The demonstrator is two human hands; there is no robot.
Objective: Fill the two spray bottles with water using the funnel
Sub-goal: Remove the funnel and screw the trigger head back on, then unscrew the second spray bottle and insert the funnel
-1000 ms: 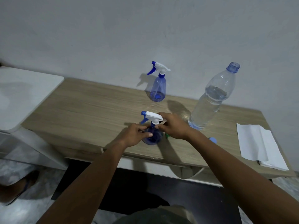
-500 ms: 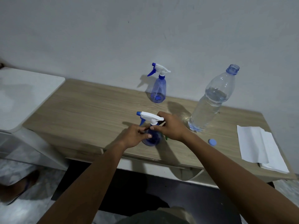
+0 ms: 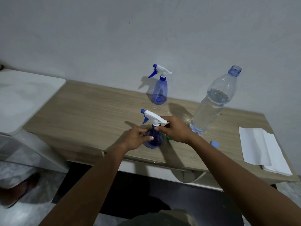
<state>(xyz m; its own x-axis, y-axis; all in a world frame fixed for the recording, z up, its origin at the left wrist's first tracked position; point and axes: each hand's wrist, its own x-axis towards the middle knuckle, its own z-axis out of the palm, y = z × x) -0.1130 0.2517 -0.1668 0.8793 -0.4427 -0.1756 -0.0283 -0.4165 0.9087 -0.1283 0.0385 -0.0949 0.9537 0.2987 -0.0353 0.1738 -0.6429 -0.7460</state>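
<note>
Left hand (image 3: 138,138) grips the spray bottle (image 3: 154,144) near the front edge of the bench (image 3: 97,111); right hand (image 3: 175,130) pinches its collar. Best keep the body steady while twisting.

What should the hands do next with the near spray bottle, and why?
Probably twist the spray head off. The left hand holds the near spray bottle by its body, the right hand grips the head at its collar, and the head sits on top, so no water can go in. The water bottle stands open, ready.
</note>
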